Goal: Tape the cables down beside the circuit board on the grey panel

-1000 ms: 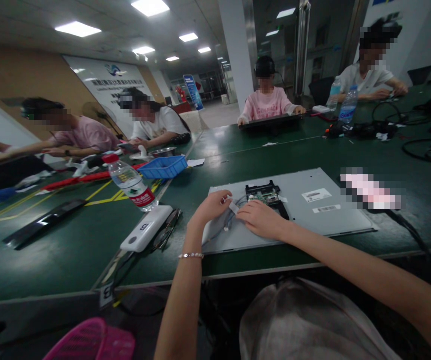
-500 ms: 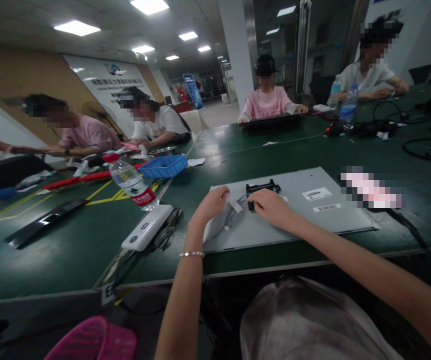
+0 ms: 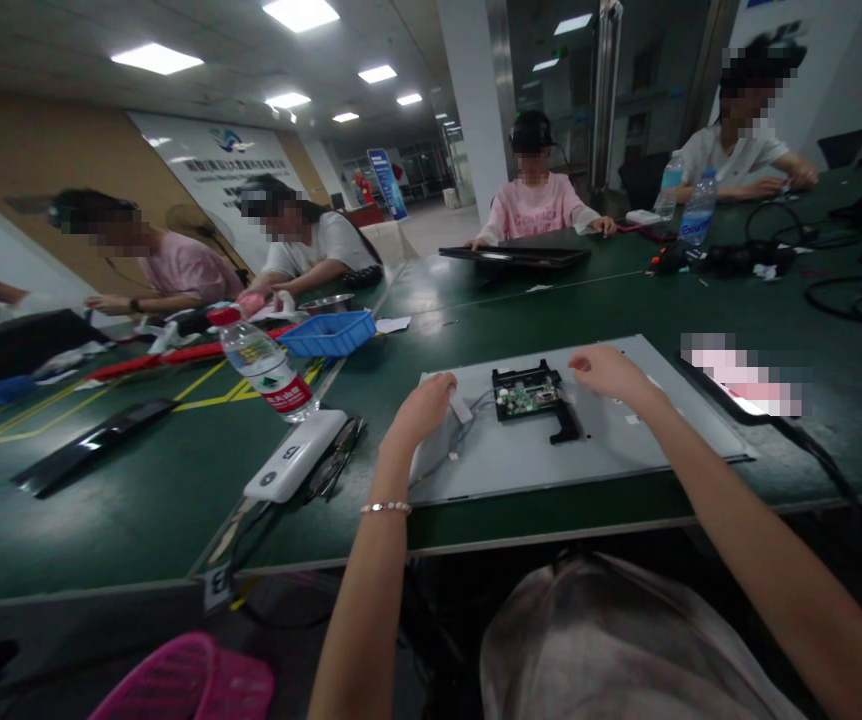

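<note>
A flat grey display panel (image 3: 502, 474) lies face down on the table before me. On its back sits a black bracket (image 3: 564, 428) around a green circuit board (image 3: 532, 398), with thin cables (image 3: 480, 404) running out to the left. My left hand (image 3: 425, 405) rests over the panel's left part, fingers closed beside a pale strip (image 3: 461, 404) near the cables; what it grips is hidden. My right hand (image 3: 607, 372) hovers right of the bracket, apart from it, with its fingers curled in a pinch. Anything between those fingertips is too small to make out.
A water bottle (image 3: 262, 365), a white power bank (image 3: 294, 458), glasses (image 3: 335, 460) and a blue tray (image 3: 332, 334) stand to the left. A phone (image 3: 738, 385) lies right of the panel. Several co-workers sit around the table; one across handles a black panel (image 3: 517, 257).
My right hand has moved off the bracket to the right, uncovering the circuit board. My left hand has hardly moved. The co-worker across has tipped the black panel lower and shifted it left.
</note>
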A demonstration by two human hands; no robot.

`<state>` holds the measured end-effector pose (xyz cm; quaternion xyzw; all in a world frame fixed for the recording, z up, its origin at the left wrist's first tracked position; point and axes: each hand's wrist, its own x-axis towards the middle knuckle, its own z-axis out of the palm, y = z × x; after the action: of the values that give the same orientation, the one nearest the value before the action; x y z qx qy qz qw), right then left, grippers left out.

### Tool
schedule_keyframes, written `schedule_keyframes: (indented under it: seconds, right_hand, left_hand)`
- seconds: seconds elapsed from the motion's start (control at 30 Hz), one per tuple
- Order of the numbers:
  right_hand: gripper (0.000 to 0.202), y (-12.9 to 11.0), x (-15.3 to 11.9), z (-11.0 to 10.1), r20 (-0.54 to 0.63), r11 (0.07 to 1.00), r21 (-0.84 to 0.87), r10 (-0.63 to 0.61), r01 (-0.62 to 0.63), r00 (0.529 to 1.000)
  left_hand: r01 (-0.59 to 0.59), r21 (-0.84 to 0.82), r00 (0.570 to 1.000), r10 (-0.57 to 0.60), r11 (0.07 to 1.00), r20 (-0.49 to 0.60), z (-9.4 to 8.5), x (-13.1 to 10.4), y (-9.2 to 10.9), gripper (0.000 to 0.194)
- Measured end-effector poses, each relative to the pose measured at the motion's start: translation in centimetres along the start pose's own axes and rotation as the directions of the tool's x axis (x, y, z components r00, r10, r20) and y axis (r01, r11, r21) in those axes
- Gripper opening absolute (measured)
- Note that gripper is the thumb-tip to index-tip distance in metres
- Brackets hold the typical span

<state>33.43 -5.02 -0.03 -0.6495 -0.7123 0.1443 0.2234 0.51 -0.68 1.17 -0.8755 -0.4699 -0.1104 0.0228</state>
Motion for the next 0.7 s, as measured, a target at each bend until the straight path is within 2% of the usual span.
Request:
schedule_keyframes:
  seconds: [0.13, 0.27, 0.4, 0.57, 0.7]
  right_hand:
    - [0.025, 0.2, 0.1, 0.4, 0.162, 0.999, 0.046, -0.03, 0.022, 0.986]
    - [0.023, -0.2, 0.1, 0.8, 0.219, 0.995, 0.066, -0.082, 0.07, 0.972]
    - [0.016, 0.0, 0.2, 0.9, 0.232, 0.996, 0.068, -0.071, 0.057, 0.97]
    - [0.015, 0.1, 0.0, 0.1, 0.187, 1.0, 0.014, -0.024, 0.022, 0.982]
    - [0.017, 0.3, -0.2, -0.7, 0.15, 0.997, -0.034, 0.08, -0.076, 0.985]
  left_hand:
    - [-0.01, 0.023, 1.0, 0.01, 1.0, 0.006, 0.4, 0.1, -0.2, 0.027]
    - [-0.013, 0.028, 1.0, 0.012, 1.0, 0.021, 0.7, 0.1, -0.3, 0.026]
    - [-0.009, 0.029, 1.0, 0.008, 1.0, 0.024, 0.7, 0.1, -0.2, 0.026]
    - [-0.011, 0.025, 1.0, 0.011, 1.0, 0.027, 0.7, 0.0, -0.3, 0.032]
    - [-0.003, 0.031, 1.0, 0.003, 1.0, -0.015, 0.8, -0.1, -0.2, 0.038]
